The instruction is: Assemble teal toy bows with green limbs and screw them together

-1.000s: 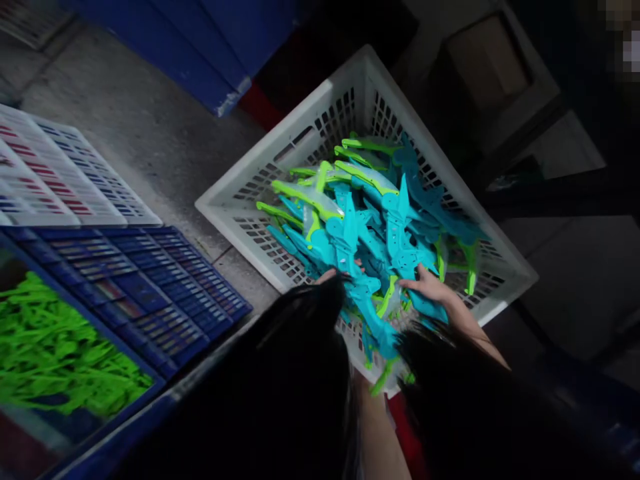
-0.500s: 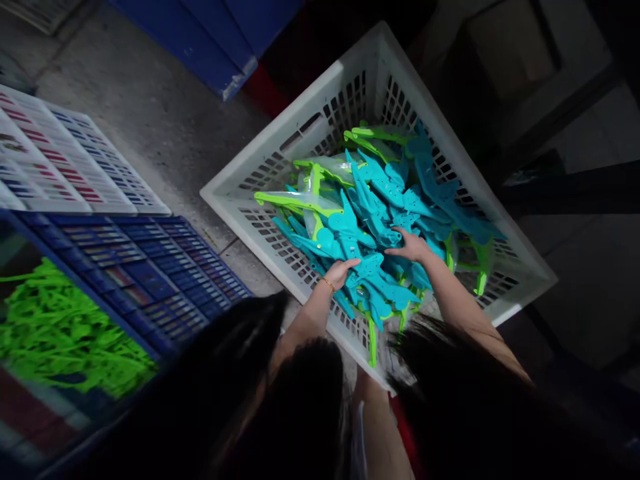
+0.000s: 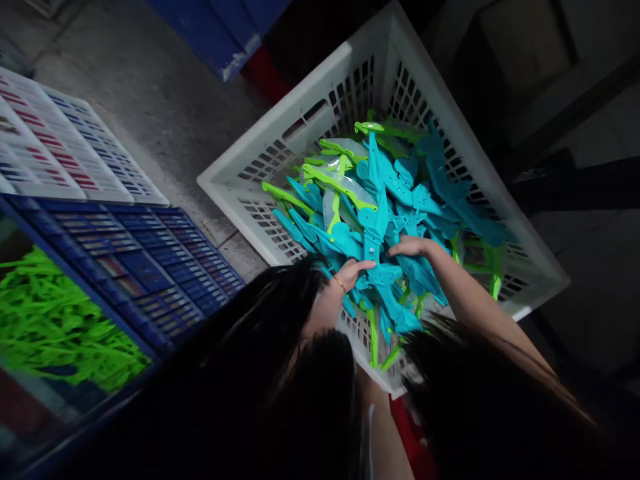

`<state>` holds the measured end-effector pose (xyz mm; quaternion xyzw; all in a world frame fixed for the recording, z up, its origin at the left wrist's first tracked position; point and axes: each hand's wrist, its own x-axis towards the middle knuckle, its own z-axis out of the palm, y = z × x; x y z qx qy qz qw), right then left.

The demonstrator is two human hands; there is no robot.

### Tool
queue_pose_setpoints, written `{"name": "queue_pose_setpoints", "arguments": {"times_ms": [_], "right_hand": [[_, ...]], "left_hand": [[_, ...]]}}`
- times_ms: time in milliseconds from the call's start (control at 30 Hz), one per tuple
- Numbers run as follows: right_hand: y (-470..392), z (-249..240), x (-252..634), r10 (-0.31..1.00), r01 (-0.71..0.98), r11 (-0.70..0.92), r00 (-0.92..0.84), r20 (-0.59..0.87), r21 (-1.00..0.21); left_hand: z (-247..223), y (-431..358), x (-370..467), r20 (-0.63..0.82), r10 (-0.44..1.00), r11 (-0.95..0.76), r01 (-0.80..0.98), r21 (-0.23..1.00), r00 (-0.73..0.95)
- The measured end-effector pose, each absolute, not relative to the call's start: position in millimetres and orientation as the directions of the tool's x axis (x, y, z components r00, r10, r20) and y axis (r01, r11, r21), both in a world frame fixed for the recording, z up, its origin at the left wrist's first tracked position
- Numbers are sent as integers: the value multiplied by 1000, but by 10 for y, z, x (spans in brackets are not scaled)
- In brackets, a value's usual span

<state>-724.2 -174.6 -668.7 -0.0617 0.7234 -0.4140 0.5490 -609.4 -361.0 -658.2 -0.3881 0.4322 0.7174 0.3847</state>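
Observation:
A white slotted basket point(image 3: 280, 143) on the floor holds a heap of teal plastic parts point(image 3: 400, 193) mixed with lime-green plastic parts point(image 3: 335, 183). Both my hands are inside it, at the near side of the heap. My left hand point(image 3: 353, 270), with a thin gold bracelet on the wrist, curls around a teal part. My right hand point(image 3: 413, 247) lies on top of the teal parts just to the right, fingers pointing left; its grip is hidden. Long dark hair point(image 3: 280, 373) hangs in front and covers my forearms.
A blue crate point(image 3: 145, 267) at the left holds lime-green parts point(image 3: 55, 327). Behind it a white slotted crate point(image 3: 65, 153) lies on the concrete floor point(image 3: 150, 107). A blue panel point(image 3: 220, 27) stands at the top. Dark furniture fills the right side.
My hands moved from the near rim of the basket further into the heap, carrying teal parts along. The parts have shifted, and one teal piece now stands more upright. The view tilted slightly.

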Motion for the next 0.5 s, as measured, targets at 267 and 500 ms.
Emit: {"name": "queue_pose_setpoints", "arguments": {"times_ms": [267, 500], "right_hand": [[-1500, -5250, -6906, -535, 244, 712, -419, -734, -658], [-1573, -3784, -6660, -602, 68, 673, -528, -599, -736]], "left_hand": [[-5422, -3369, -5752, -840, 290, -309, -875, 372, -459], [-4137, -3449, -5438, -729, 258, -359, -763, 538, -635]]}}
